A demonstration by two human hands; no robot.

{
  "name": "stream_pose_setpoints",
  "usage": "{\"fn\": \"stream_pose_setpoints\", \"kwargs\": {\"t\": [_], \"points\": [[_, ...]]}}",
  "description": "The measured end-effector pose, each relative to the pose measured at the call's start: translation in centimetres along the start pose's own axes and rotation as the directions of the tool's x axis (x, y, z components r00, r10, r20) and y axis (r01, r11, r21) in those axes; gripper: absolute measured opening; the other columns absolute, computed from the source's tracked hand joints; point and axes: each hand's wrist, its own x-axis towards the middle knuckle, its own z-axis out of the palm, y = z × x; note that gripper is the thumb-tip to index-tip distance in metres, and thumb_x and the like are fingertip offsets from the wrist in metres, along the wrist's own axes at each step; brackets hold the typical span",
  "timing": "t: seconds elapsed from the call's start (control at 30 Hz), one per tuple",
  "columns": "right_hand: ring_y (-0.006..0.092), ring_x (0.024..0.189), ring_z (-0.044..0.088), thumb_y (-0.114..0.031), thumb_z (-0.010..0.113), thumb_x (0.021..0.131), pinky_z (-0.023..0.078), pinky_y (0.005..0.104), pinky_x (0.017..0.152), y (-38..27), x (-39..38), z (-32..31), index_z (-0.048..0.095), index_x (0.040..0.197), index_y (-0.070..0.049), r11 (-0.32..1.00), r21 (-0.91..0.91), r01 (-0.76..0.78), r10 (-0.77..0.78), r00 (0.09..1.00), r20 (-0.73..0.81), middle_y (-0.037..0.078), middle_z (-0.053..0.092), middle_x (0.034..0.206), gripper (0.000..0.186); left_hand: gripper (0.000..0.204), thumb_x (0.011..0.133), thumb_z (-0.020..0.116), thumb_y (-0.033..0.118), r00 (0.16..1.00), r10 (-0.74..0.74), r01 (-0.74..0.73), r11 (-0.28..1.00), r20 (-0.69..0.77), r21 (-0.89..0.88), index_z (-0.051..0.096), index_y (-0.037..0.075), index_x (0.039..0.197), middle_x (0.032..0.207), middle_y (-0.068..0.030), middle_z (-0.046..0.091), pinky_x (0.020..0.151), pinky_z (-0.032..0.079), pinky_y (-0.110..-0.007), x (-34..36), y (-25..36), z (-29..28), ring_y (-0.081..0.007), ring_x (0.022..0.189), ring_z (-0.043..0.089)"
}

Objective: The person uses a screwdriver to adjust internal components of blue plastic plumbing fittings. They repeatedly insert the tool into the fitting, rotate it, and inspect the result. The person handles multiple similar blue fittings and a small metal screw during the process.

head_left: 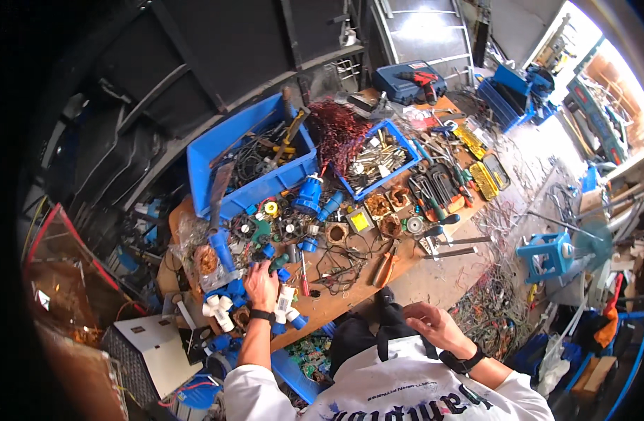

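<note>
My left hand [262, 288] reaches into the pile at the table's near left, fingers bent and close together. A small dark green piece [278, 262] touches or lies right by its fingertips; whatever the fingers hold is hidden. White pipe fittings flank the wrist: a cross-shaped one [218, 311] to the left, another [285, 303] to the right. Blue pipe fittings [236, 288] lie around them. My right hand [434, 323] hovers before my body, off the table, with loosely bent fingers and nothing visible in it. A red-handled screwdriver [305, 284] lies right of my left hand.
A blue bin [248, 193] of cables and tools stands at the back left. Beside it are a tangle of red wire [336, 133] and a blue tray [359, 191] of metal parts. A red drill [421, 81] rests on a blue case [392, 88]. Wire scraps [497, 302] cover the floor.
</note>
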Motion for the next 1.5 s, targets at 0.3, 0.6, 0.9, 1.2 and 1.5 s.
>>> {"fn": "stream_pose_setpoints", "kwargs": {"t": [0.3, 0.6, 0.9, 1.2, 1.5], "points": [[0.0122, 0.089, 0.059, -0.027, 0.053, 0.1, 0.049, 0.0277, 0.079, -1.9, 1.4, -1.2, 0.055, 0.124, 0.001, 0.95, 0.307, 0.05, -0.139, 0.952, 0.274, 0.006, 0.063, 0.102, 0.036, 0.029, 0.067, 0.077, 0.013, 0.929, 0.362, -0.371, 0.901, -0.078, -0.225, 0.069, 0.014, 0.094, 0.095, -0.0001, 0.066, 0.075, 0.047, -0.038, -9.2, 16.6, -13.3, -0.0222, 0.086, 0.061], [0.0105, 0.064, 0.06, -0.035, 0.057, 0.096, 0.05, 0.0247, 0.054, -5.2, 1.4, -5.8, 0.052, 0.124, 0.002, 0.988, 0.041, 0.146, -0.146, 0.845, 0.514, 0.005, 0.063, 0.079, 0.047, 0.033, 0.073, 0.071, 0.015, 0.884, 0.461, -0.467, 0.877, -0.073, -0.115, 0.064, 0.015, 0.106, 0.105, 0.0002, 0.061, 0.077, 0.042, -0.037, -12.1, 25.3, -16.9, -0.0188, 0.091, 0.058], [0.0115, 0.07, 0.055, -0.016, 0.045, 0.092, 0.049, 0.0244, 0.053, -4.5, 1.5, -9.5, 0.045, 0.127, -0.002, 0.878, 0.389, -0.279, -0.056, 0.747, 0.663, 0.006, 0.055, 0.093, 0.037, 0.093, 0.065, 0.086, 0.011, 0.951, -0.13, -0.155, 0.586, -0.281, -0.796, 0.035, 0.004, 0.142, 0.123, -0.0142, 0.053, 0.079, 0.051, -0.032, -12.1, 27.8, -19.2, -0.0173, 0.085, 0.06], [0.0104, 0.079, 0.06, -0.012, 0.078, 0.081, 0.051, 0.0258, 0.068, -7.6, -1.3, -8.1, 0.047, 0.112, -0.002, 0.852, 0.492, 0.179, -0.407, 0.817, 0.409, 0.004, 0.059, 0.093, 0.045, 0.068, 0.1, 0.038, 0.051, 0.964, -0.258, 0.058, -0.034, 0.064, -0.998, 0.021, 0.008, 0.149, 0.13, -0.0127, 0.052, 0.08, 0.053, -0.031, -11.9, 31.3, -20.7, -0.0178, 0.1, 0.057], [0.0194, 0.092, 0.066, -0.005, 0.074, 0.083, 0.058, 0.0307, 0.076, -8.9, -1.2, -8.6, 0.046, 0.115, 0.001, 0.748, 0.654, 0.111, -0.41, 0.853, 0.324, 0.014, 0.061, 0.109, 0.043, 0.075, 0.092, 0.057, 0.019, 0.996, -0.081, 0.001, -0.259, 0.023, -0.966, 0.012, 0.01, 0.151, 0.142, -0.0173, 0.039, 0.108, 0.036, -0.045, -11.9, 32.3, -21.2, -0.0286, 0.133, 0.037]]}}
